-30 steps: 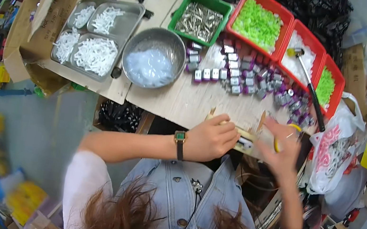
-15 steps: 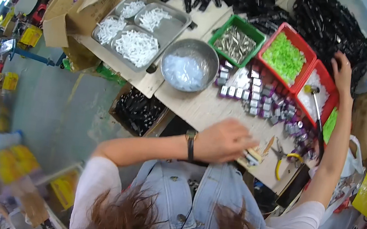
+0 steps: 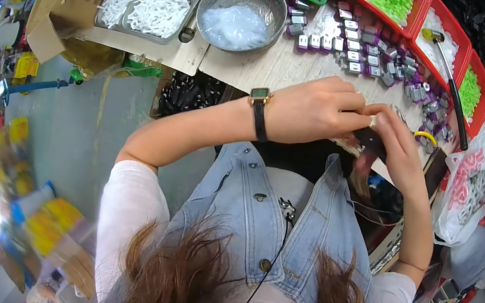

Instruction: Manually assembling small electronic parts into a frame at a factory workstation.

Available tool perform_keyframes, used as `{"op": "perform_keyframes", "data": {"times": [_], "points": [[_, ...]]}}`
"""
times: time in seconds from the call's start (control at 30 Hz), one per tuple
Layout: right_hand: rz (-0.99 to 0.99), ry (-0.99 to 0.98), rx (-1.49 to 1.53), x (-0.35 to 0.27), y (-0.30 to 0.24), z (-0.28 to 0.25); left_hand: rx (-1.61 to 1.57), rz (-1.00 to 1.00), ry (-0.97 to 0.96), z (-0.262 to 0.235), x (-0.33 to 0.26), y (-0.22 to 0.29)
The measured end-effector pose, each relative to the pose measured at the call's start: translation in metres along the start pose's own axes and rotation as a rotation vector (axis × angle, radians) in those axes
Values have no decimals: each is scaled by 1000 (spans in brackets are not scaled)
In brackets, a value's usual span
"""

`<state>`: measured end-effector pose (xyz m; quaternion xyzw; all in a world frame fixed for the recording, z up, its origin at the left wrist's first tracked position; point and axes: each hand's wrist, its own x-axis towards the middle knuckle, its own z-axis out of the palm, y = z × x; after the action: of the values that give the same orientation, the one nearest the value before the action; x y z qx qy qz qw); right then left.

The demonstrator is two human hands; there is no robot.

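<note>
Pale wooden worktop (image 3: 233,72) spreads across the head view, bearing small silver-and-purple blocks (image 3: 354,56). By its near edge, the right hand (image 3: 399,152) curls around a small dark plastic-looking piece (image 3: 370,140) — the left hand (image 3: 317,114) bends its fingers at the upper end, their grip too hidden to tell. Keeping the piece steady between both hands seems wise.

Head-worn fisheye view, facing steeply down, close above denim vest (image 3: 245,215) and worktable (image 3: 248,75)
</note>
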<state>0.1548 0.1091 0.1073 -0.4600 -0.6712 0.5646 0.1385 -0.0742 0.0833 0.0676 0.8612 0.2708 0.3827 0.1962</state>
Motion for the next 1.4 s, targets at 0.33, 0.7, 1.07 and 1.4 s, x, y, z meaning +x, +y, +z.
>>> {"op": "perform_keyframes", "data": {"times": [0.33, 0.7, 1.07, 1.4], "points": [[13, 763, -1172, 28, 84, -139, 56, -164, -21, 28, -30, -2], [-73, 731, 120, -94, 30, -26, 107, -202, -22, 30, -31, -2], [79, 483, 167, -119, 46, 23, 157, -188, -49, 31, -29, 2], [139, 475, 48, -110, 51, 37, 188, -203, -67, 33, -32, 8]]}}
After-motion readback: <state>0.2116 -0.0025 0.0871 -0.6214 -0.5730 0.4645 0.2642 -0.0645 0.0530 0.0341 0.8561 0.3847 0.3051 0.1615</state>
